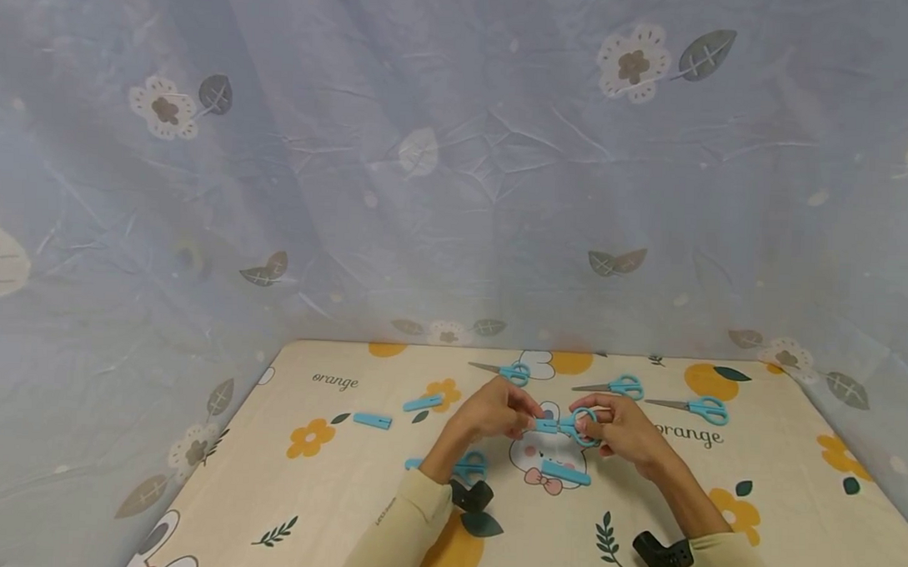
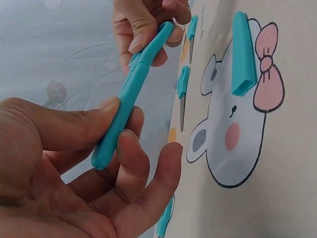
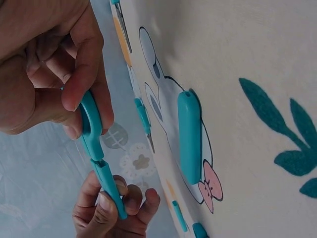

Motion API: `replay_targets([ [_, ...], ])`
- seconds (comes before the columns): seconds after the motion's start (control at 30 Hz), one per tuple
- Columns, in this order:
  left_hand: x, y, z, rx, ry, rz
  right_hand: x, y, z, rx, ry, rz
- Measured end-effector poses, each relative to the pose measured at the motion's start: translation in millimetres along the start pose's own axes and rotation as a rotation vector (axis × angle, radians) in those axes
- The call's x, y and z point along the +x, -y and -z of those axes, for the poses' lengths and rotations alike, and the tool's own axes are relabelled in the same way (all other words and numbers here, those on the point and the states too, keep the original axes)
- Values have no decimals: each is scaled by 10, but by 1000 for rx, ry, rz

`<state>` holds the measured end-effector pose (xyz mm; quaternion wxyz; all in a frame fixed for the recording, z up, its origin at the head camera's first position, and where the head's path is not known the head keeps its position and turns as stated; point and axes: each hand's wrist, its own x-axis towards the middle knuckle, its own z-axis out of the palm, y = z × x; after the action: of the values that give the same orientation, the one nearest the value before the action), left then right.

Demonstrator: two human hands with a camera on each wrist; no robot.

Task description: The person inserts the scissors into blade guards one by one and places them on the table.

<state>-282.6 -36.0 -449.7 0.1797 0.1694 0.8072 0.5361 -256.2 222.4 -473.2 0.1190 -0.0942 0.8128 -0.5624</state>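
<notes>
Light-blue plastic-handled scissors (image 1: pixel 570 425): held above cream, flower-printed table (image 1: pixel 543 533). Long axis: crosswise, between hands. Blade end, inside slim light-blue plastic cover (image 1: pixel 546 426), points left; finger loops right. Left hand (image 1: pixel 494 412) pinches cover; right hand (image 1: pixel 623 430) grips loops.

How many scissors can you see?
5: at the back, a left pair, middle pair and right pair; a held pair between left hand and right hand; another pair partly hidden by the left forearm. More may be hidden.
</notes>
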Motion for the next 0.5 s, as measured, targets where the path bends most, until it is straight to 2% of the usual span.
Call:
replay_targets([
  [0.13, -12, -10, -17, -28, -13, 25, 3, -7, -9, -3, -8, 16],
  [0.3, -3, 5, -26, -53, -22, 28, -8, 14, -36, -12, -29, 29],
  [0.5, -17, -4, -68, 21, -59, 8, 7, 7, -44, 13, -18, 9],
])
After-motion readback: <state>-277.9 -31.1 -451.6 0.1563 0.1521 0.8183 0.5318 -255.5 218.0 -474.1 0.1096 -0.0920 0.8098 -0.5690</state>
